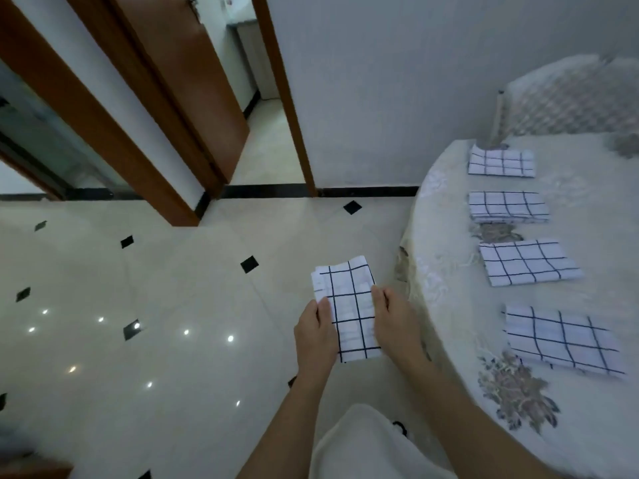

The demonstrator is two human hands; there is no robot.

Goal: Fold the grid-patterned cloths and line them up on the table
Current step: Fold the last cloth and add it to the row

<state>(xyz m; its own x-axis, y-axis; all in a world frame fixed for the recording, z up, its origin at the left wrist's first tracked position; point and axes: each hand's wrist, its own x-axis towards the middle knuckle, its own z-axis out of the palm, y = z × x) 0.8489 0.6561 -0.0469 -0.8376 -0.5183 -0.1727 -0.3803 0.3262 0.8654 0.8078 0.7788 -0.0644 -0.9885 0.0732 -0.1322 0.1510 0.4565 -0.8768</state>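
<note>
Closest to the camera, two bare forearms reach forward over a pale garment (363, 444) worn by the person. Both hands carry one grid-patterned cloth (349, 305), white with dark lines, in the air above the floor (173, 288), just left of the table's edge. The left hand (316, 331) pinches its left side with the thumb on top. The right hand (392, 319) is clamped on its right side the same way. Gripping opposite edges seems meant to keep the folded layers flat and aligned. Its far end looks slightly uneven, so the fold may need tidying before it is set down.

To the right stands a round table (587, 219) under a pale flowered covering. Four folded cloths lie on it in a row running away from the viewer, each apart from the next: the nearest folded cloth (563, 340), the second folded cloth (529, 262), the third folded cloth (508, 206) and the farthest folded cloth (501, 163). Judging from this, the carried cloth would extend the row.

Beyond the table is a covered chair (567, 98) against a grey wall. Farther left, an open doorway (262, 133) with a brown wooden frame leads to another room.
</note>
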